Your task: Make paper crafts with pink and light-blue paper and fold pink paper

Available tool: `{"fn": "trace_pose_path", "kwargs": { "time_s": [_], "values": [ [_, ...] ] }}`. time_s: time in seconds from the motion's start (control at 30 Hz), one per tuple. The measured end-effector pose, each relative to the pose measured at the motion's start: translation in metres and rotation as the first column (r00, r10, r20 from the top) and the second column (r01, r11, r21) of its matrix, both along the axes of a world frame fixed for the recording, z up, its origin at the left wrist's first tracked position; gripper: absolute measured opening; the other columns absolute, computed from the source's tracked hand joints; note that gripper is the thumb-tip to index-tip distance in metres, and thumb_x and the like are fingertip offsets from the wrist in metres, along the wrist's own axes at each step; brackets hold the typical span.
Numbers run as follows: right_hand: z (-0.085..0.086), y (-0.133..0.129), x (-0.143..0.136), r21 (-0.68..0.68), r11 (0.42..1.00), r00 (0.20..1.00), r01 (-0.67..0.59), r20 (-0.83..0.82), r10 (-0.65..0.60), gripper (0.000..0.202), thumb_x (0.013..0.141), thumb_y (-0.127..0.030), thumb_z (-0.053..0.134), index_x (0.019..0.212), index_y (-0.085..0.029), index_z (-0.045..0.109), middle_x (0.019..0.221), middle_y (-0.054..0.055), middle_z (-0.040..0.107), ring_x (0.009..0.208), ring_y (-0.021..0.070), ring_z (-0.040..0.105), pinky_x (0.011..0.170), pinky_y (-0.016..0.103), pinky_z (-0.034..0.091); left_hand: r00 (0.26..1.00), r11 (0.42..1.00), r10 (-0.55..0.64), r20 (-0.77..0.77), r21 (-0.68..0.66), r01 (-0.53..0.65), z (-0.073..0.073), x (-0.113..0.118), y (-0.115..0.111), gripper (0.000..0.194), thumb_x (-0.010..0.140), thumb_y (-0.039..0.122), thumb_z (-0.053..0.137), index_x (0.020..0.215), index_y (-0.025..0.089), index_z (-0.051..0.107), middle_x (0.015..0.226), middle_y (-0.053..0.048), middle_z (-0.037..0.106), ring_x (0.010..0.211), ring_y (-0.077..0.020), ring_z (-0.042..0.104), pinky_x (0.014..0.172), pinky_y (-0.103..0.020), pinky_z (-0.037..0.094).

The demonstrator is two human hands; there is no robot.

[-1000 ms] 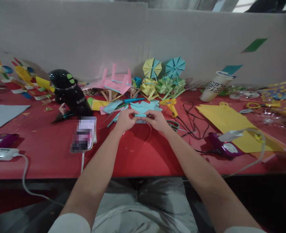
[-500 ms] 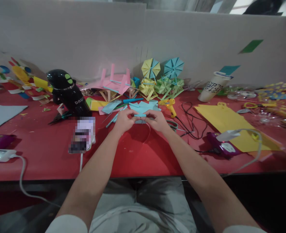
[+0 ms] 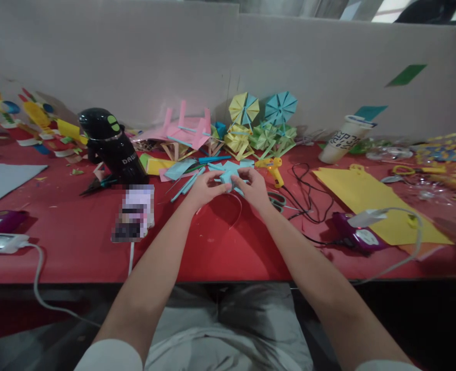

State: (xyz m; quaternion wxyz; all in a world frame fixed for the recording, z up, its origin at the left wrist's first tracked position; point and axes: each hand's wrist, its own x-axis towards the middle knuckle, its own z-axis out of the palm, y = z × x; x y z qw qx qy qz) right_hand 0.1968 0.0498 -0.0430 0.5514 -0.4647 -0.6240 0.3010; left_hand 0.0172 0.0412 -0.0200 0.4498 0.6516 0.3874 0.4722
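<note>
A small folded light-blue paper piece (image 3: 226, 178) is held between my two hands above the middle of the red table (image 3: 228, 247). My left hand (image 3: 205, 189) grips its left side with thumb and fingers. On the right side, the thumb and fingers of my right hand (image 3: 253, 186) close on the same piece. Light-blue paper strips (image 3: 186, 186) lie to the left of my hands, with more blue paper just behind them. A yellow glue gun (image 3: 273, 169) rests to the right, beside dark-handled scissors (image 3: 277, 200).
Paper umbrellas (image 3: 243, 109) and a pink paper model (image 3: 191, 126) stand behind. A black bottle (image 3: 112, 147) and a phone (image 3: 134, 214) are at left. Yellow sheets (image 3: 370, 198), a cup (image 3: 345, 139) and a purple box (image 3: 357, 233) with cables are at right.
The blue piece was a flat strip stretched between my fingertips; now it shows a broader folded shape. My fingers have shifted around it, and the whole view has moved slightly.
</note>
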Motion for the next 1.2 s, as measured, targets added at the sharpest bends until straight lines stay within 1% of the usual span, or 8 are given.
{"fn": "trace_pose_path", "kwargs": {
  "time_s": [0.13,0.3,0.37,0.5,0.67,0.77,0.97,1.2],
  "values": [
    [0.001,0.000,0.001,0.021,1.000,0.999,-0.018,-0.031,0.018,0.040,0.076,-0.055,0.069,0.095,-0.020,0.063,0.096,0.008,0.068,0.091,0.0207,0.065,0.079,0.037,0.056,1.000,1.000,-0.013,0.007,-0.002,0.013,0.001,-0.003,0.001,0.037,0.071,0.036,0.077,0.102,0.016,0.072,0.108,-0.010,0.073,0.099,-0.0226,0.067,0.093,-0.039,0.052],
    [0.000,0.002,0.002,-0.072,0.973,0.974,-0.221,-0.071,0.216,0.047,0.077,-0.059,0.066,0.106,-0.022,0.068,0.102,0.007,0.071,0.094,0.0206,0.066,0.088,0.040,0.055,0.999,0.999,0.033,0.015,0.005,-0.033,-0.004,-0.008,0.006,0.039,0.061,0.032,0.084,0.092,0.017,0.065,0.106,-0.009,0.070,0.095,-0.0200,0.065,0.094,-0.039,0.050],
    [-0.001,0.003,0.003,-0.127,0.958,0.964,-0.258,-0.098,0.246,0.048,0.077,-0.059,0.066,0.108,-0.022,0.070,0.102,0.006,0.071,0.094,0.0203,0.066,0.087,0.040,0.056,1.000,1.000,0.019,0.009,-0.015,-0.018,-0.005,-0.010,0.007,0.043,0.058,0.029,0.085,0.091,0.016,0.061,0.107,-0.009,0.069,0.092,-0.0188,0.065,0.093,-0.039,0.050],
    [0.001,0.000,0.003,-0.215,0.933,0.943,-0.288,-0.233,0.237,0.050,0.071,-0.061,0.072,0.104,-0.023,0.073,0.105,0.005,0.072,0.099,0.0212,0.066,0.088,0.039,0.056,0.998,0.998,0.057,0.004,-0.039,-0.057,-0.005,-0.012,0.008,0.051,0.056,0.027,0.086,0.098,0.016,0.059,0.112,-0.012,0.068,0.103,-0.0223,0.064,0.096,-0.040,0.046],
    [0.012,-0.009,0.003,-0.255,0.887,0.887,-0.386,-0.368,0.280,0.045,0.070,-0.060,0.075,0.097,-0.023,0.075,0.100,0.004,0.074,0.098,0.0212,0.068,0.092,0.038,0.054,0.993,0.995,0.041,0.110,-0.097,-0.031,-0.004,-0.014,0.011,0.056,0.059,0.031,0.086,0.107,0.016,0.063,0.117,-0.014,0.068,0.117,-0.0278,0.060,0.095,-0.041,0.049],
    [0.016,-0.009,0.005,-0.276,0.883,0.869,-0.379,-0.434,0.237,0.043,0.064,-0.056,0.081,0.090,-0.022,0.074,0.093,0.004,0.075,0.092,0.0201,0.069,0.090,0.036,0.054,0.979,0.982,0.087,0.187,-0.181,-0.053,-0.001,-0.015,0.010,0.053,0.061,0.032,0.085,0.107,0.015,0.065,0.114,-0.013,0.069,0.109,-0.0268,0.063,0.086,-0.039,0.054],
    [0.016,-0.005,0.008,-0.307,0.895,0.798,-0.325,-0.596,0.086,0.037,0.057,-0.046,0.089,0.078,-0.022,0.070,0.077,-0.001,0.070,0.075,0.0159,0.068,0.084,0.035,0.058,0.921,0.933,0.176,0.349,-0.358,-0.042,0.009,-0.013,0.006,0.040,0.066,0.022,0.084,0.101,0.014,0.066,0.092,-0.006,0.071,0.074,-0.0147,0.068,0.072,-0.031,0.057],
    [0.019,-0.005,0.009,-0.317,0.895,0.727,-0.314,-0.687,0.012,0.031,0.062,-0.035,0.087,0.075,-0.021,0.063,0.074,-0.002,0.068,0.073,0.0164,0.069,0.083,0.036,0.060,0.884,0.898,0.241,0.401,-0.438,-0.046,0.017,-0.010,0.002,0.028,0.073,0.015,0.079,0.097,0.014,0.065,0.082,-0.004,0.071,0.069,-0.0145,0.069,0.076,-0.031,0.058]
  ]
}}
